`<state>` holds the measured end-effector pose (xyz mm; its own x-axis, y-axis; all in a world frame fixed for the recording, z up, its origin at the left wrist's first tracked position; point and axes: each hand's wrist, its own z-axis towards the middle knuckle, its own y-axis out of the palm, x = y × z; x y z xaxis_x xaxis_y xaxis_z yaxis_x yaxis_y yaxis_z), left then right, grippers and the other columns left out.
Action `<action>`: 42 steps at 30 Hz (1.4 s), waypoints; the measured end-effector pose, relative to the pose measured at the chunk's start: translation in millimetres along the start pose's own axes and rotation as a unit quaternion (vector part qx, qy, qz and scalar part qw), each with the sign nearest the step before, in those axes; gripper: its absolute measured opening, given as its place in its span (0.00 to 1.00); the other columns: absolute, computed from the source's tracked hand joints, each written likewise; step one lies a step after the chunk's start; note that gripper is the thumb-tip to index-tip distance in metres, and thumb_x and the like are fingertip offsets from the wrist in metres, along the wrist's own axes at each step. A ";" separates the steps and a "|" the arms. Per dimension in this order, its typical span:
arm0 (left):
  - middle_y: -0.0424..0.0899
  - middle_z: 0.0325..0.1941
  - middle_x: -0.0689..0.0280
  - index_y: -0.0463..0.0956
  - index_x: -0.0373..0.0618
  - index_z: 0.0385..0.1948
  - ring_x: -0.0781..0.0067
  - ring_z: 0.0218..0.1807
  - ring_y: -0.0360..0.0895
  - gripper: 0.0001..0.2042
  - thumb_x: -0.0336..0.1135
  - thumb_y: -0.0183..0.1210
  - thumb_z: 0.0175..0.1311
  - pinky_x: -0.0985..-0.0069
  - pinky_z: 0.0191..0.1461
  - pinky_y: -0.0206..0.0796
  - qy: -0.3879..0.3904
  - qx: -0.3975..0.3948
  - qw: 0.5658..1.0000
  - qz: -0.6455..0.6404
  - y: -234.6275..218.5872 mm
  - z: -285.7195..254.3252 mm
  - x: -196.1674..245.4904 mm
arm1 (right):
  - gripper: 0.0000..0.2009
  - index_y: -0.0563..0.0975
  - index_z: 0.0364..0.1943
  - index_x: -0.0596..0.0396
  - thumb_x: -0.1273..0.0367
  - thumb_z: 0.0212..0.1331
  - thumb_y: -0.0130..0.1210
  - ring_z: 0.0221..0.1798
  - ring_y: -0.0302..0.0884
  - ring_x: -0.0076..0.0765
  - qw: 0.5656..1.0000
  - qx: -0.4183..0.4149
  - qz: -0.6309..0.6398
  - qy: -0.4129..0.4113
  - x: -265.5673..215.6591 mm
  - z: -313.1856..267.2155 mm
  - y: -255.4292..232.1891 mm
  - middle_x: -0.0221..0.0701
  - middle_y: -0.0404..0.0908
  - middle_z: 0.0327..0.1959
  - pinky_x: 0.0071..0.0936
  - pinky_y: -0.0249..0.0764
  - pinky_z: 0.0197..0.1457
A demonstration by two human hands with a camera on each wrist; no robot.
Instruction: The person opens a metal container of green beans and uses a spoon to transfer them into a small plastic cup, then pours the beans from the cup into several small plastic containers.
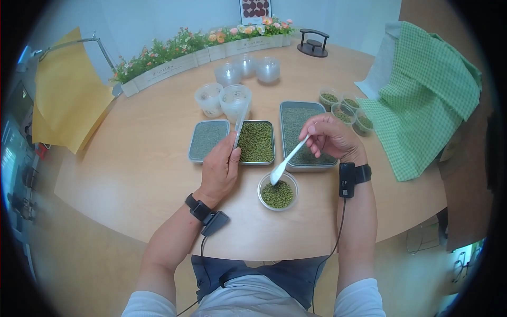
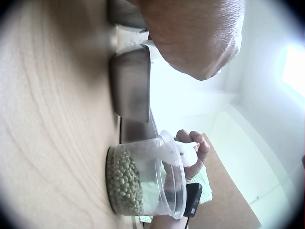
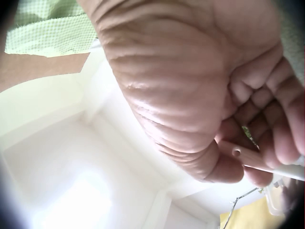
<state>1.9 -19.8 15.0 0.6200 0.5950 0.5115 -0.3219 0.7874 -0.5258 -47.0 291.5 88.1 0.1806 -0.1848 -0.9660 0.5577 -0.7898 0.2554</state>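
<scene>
My right hand pinches the handle end of a white plastic spoon. The spoon's bowl points down over the rim of a clear round cup partly filled with green mung beans; in the left wrist view the beans fill its lower part. My left hand grips a clear plastic lid, tilted up and seen nearly edge-on. Beside that hand, a metal tray full of mung beans stands uncovered. In the right wrist view, thumb and fingers close on the spoon handle.
A smaller covered tray stands left, a larger covered one right. Clear cups stand behind, with more further back. Several bean-filled cups sit near a green checked cloth. A flower planter lines the back.
</scene>
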 end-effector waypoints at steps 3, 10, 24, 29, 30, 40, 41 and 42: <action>0.82 0.55 0.45 0.73 0.34 0.60 0.44 0.53 0.81 0.17 0.34 0.52 0.76 0.61 0.57 0.73 -0.001 0.002 1.000 -0.006 0.7 -0.4 -1.1 | 0.11 0.83 0.41 0.67 0.71 0.67 0.53 0.25 0.82 0.21 0.996 0.073 0.001 -0.046 0.0 4.4 7.7 0.31 0.83 0.27 0.17 0.82 0.26; 0.82 0.55 0.45 0.73 0.33 0.60 0.44 0.54 0.81 0.17 0.33 0.53 0.75 0.60 0.58 0.73 -0.007 -0.001 1.000 -0.015 -0.4 -0.2 -0.2 | 0.12 0.82 0.47 0.64 0.72 0.70 0.50 0.31 0.80 0.19 0.993 0.100 -0.035 -0.047 13.8 24.9 24.2 0.28 0.81 0.31 0.19 0.82 0.37; 0.82 0.51 0.45 0.72 0.33 0.62 0.47 0.49 0.82 0.19 0.37 0.51 0.77 0.65 0.53 0.73 0.007 0.004 1.000 -0.013 0.0 -0.7 -2.2 | 0.11 0.80 0.49 0.63 0.72 0.71 0.51 0.32 0.77 0.18 0.981 0.143 -0.091 -0.093 32.8 43.7 29.0 0.26 0.79 0.32 0.17 0.78 0.38; 0.81 0.55 0.44 0.73 0.33 0.60 0.43 0.54 0.80 0.17 0.34 0.52 0.75 0.60 0.59 0.72 -0.008 0.000 1.000 -0.015 -2.2 1.2 4.4 | 0.11 0.80 0.49 0.64 0.72 0.71 0.51 0.33 0.78 0.19 0.978 0.163 -0.086 -0.095 45.8 51.3 36.4 0.27 0.80 0.33 0.18 0.80 0.38; 0.81 0.55 0.44 0.73 0.33 0.60 0.43 0.55 0.80 0.17 0.34 0.52 0.75 0.60 0.59 0.72 -0.008 -0.001 1.000 -0.015 -2.2 1.2 4.0 | 0.11 0.80 0.48 0.64 0.72 0.71 0.51 0.33 0.78 0.20 0.978 0.166 -0.102 -0.081 46.9 52.0 36.6 0.27 0.80 0.33 0.18 0.80 0.37; 0.81 0.56 0.45 0.73 0.33 0.59 0.43 0.55 0.80 0.17 0.34 0.52 0.75 0.60 0.59 0.72 -0.006 -0.003 1.000 -0.014 -1.6 0.8 1.8 | 0.11 0.81 0.43 0.67 0.72 0.67 0.52 0.27 0.78 0.20 0.963 0.215 -0.102 -0.123 44.4 50.9 31.1 0.29 0.80 0.29 0.19 0.78 0.32; 0.81 0.56 0.45 0.73 0.33 0.59 0.43 0.55 0.80 0.17 0.34 0.52 0.75 0.60 0.59 0.72 -0.006 -0.003 1.000 -0.014 -1.5 0.8 1.5 | 0.11 0.82 0.42 0.67 0.71 0.67 0.52 0.27 0.78 0.20 0.964 0.213 -0.114 -0.111 42.6 49.9 30.2 0.29 0.80 0.28 0.19 0.78 0.31; 0.81 0.55 0.45 0.73 0.33 0.59 0.43 0.54 0.80 0.17 0.34 0.52 0.75 0.60 0.59 0.72 -0.007 -0.004 1.000 -0.013 -1.5 0.5 1.2 | 0.11 0.82 0.42 0.66 0.71 0.67 0.53 0.27 0.78 0.20 0.964 0.211 -0.126 -0.099 40.7 48.9 30.0 0.29 0.80 0.28 0.19 0.78 0.30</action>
<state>2.7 -20.2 16.7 0.6178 0.5765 0.5347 -0.2994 0.8013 -0.5180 -62.6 231.7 54.4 -0.0987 -0.0314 -0.9946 0.1771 -0.9841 0.0135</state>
